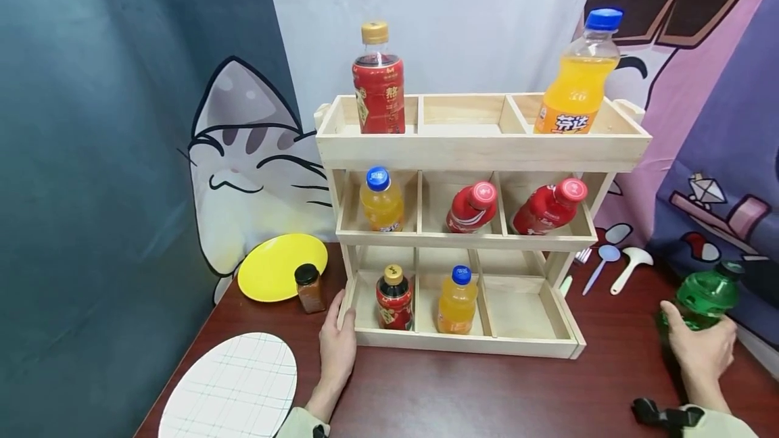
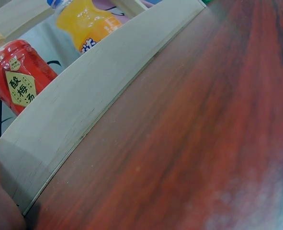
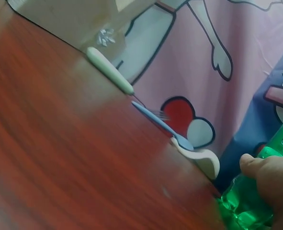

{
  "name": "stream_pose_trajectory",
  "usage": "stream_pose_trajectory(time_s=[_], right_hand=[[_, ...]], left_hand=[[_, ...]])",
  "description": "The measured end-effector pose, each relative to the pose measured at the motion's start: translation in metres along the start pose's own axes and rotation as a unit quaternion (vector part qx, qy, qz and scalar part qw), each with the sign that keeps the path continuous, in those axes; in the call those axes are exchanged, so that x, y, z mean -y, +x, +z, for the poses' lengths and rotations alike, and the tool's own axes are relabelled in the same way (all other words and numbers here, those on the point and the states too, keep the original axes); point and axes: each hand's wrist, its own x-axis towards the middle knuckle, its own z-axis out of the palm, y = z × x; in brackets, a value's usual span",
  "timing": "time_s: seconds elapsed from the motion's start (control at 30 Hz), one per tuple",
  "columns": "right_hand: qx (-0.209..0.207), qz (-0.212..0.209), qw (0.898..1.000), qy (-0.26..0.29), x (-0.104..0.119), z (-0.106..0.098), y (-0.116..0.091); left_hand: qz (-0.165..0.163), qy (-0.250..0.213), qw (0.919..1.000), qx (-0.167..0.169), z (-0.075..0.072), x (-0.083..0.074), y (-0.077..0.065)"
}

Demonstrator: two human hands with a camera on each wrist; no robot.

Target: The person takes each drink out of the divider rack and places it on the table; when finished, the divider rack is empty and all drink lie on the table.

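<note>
A three-tier wooden rack (image 1: 481,153) stands on the dark red table with bottles in its compartments. At its lower left corner my left hand (image 1: 338,347) holds the frame, thumb at the front and fingers along the outer side. In the left wrist view only part of that hand (image 2: 1,196) shows, against the end of the front board (image 2: 79,100). Off to the rack's right, my right hand (image 1: 700,347) grips a green plastic bottle (image 1: 709,295) with a dark cap. The right wrist view shows the thumb across the green bottle (image 3: 249,203); the other fingers are mostly hidden.
Red bottles (image 1: 379,96) and orange soda bottles (image 1: 578,90) occupy several compartments. Left of the rack are a yellow plate (image 1: 274,269), a spice jar (image 1: 310,289) and a white checked oval mat (image 1: 234,384). A blue spoon (image 1: 602,265) and white ladle (image 1: 629,269) lie right.
</note>
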Motion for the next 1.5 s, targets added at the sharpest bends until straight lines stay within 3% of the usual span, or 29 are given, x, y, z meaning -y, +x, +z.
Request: stream_pose_trajectory(time_s=[0.2, 0.3, 0.37, 0.47, 0.57, 0.67, 0.8, 0.9, 1.0, 1.13, 1.23, 1.37, 1.5], right_hand=[[-0.012, 0.001, 1.0, 0.006, -0.005, 0.002, -0.001], [-0.008, 0.024, 0.999, 0.037, -0.008, 0.004, -0.008], [-0.025, 0.05, 0.995, 0.086, -0.009, 0.003, -0.013], [-0.079, 0.072, 0.978, 0.179, -0.01, 0.002, -0.025], [-0.132, 0.072, 0.949, 0.277, -0.011, 0.002, -0.039], [-0.151, 0.071, 0.927, 0.337, -0.011, 0.004, -0.052], [-0.164, 0.057, 0.915, 0.365, -0.007, 0.005, -0.058], [-0.176, -0.002, 0.927, 0.33, 0.002, 0.007, -0.057], [-0.178, -0.106, 0.94, 0.27, 0.012, 0.011, -0.059], [-0.153, -0.226, 0.935, 0.227, 0.022, 0.022, -0.068], [-0.12, -0.256, 0.933, 0.222, 0.029, 0.029, -0.075], [-0.066, -0.256, 0.94, 0.218, 0.039, 0.033, -0.085], [-0.002, -0.261, 0.94, 0.219, 0.062, 0.028, -0.105]], left_hand=[[-0.005, -0.001, 1.0, 0.0, -0.004, 0.002, -0.002], [-0.01, 0.001, 0.9999, 0.0, -0.005, 0.006, -0.004], [-0.009, 0.004, 0.9999, 0.003, -0.005, 0.009, -0.004], [-0.004, 0.007, 0.9999, 0.007, -0.003, 0.013, -0.004], [-0.002, 0.014, 0.9999, 0.006, -0.003, 0.015, -0.005], [-0.007, 0.022, 0.9997, -0.004, -0.004, 0.017, -0.007], [-0.004, 0.021, 0.9998, -0.004, -0.004, 0.014, -0.008], [0.003, 0.012, 0.9999, -0.002, -0.002, 0.009, -0.006], [0.005, 0.007, 1.0, -0.003, 0.001, 0.002, -0.002], [0.002, 0.0, 1.0, -0.002, 0.002, -0.001, 0.003], [-0.003, -0.007, 1.0, -0.002, 0.001, -0.002, 0.004], [-0.006, -0.019, 0.9998, 0.003, 0.0, 0.0, 0.001], [-0.011, -0.016, 0.9998, 0.005, -0.003, -0.014, -0.006]])
